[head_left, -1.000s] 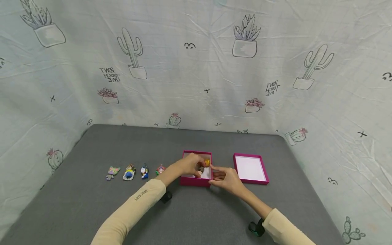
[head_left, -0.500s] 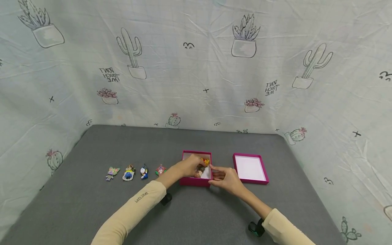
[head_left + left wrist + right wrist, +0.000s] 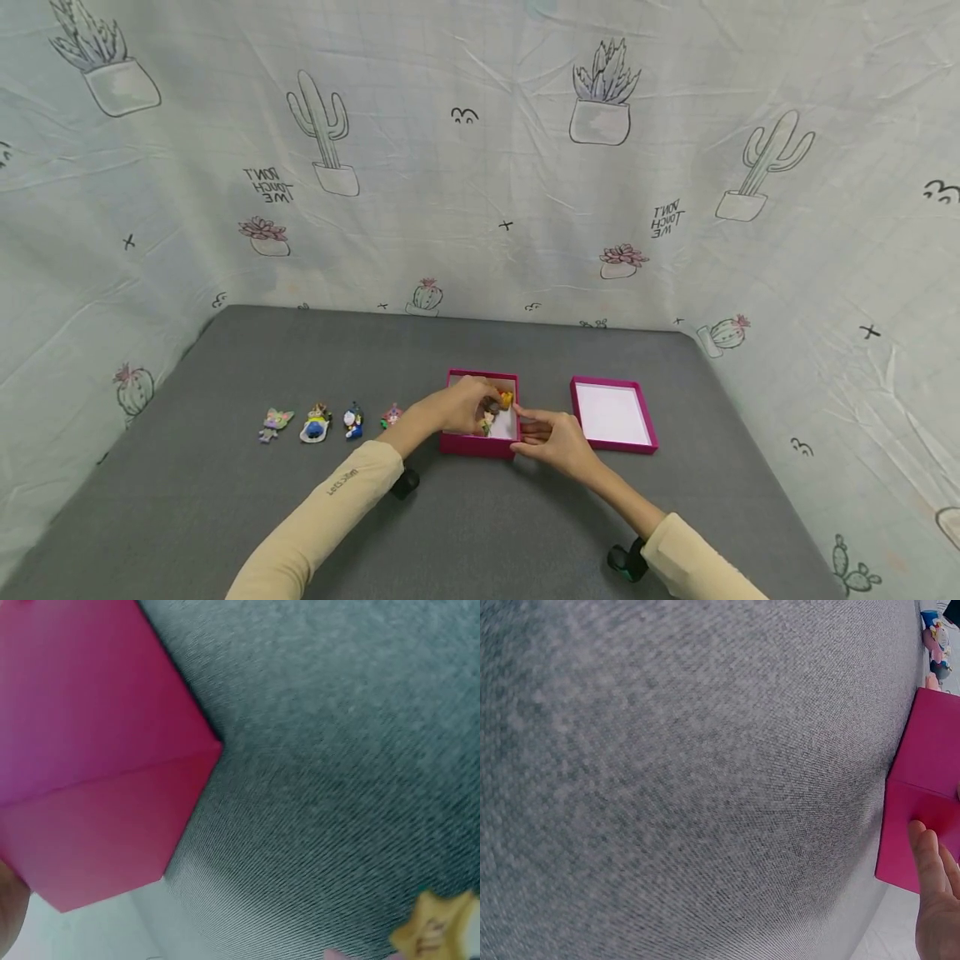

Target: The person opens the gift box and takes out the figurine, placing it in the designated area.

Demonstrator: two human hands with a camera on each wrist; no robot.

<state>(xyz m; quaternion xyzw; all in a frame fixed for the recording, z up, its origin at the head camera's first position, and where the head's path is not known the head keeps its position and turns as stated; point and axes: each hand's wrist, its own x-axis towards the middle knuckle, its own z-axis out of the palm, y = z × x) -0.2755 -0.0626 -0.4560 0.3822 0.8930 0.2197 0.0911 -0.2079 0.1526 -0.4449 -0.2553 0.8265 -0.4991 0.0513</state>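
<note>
A magenta box point(image 3: 477, 447) with a white inside stands open at the middle of the table in the head view. My left hand point(image 3: 459, 406) reaches into it over the left wall. Its fingers hold a small brown-headed figurine point(image 3: 489, 417), partly hidden by the hand. A yellow figurine point(image 3: 506, 399) lies near the box's far right corner. Outside the right wall, my right hand point(image 3: 558, 442) rests its fingertips and thumb against the box. The right wrist view shows straight fingers point(image 3: 930, 862) touching the magenta side.
Left of the box lie several figurines in a row: a pink-and-green one point(image 3: 276, 423), a blue-and-yellow one point(image 3: 316, 423), a blue-and-white one point(image 3: 353, 420) and a pink one point(image 3: 392, 415). The box lid point(image 3: 615, 414) lies inside-up at the right on the grey table point(image 3: 480, 525).
My left hand has shifted slightly inside the box, and the brown-headed figurine has turned and shows more. The right hand stays at the box's side.
</note>
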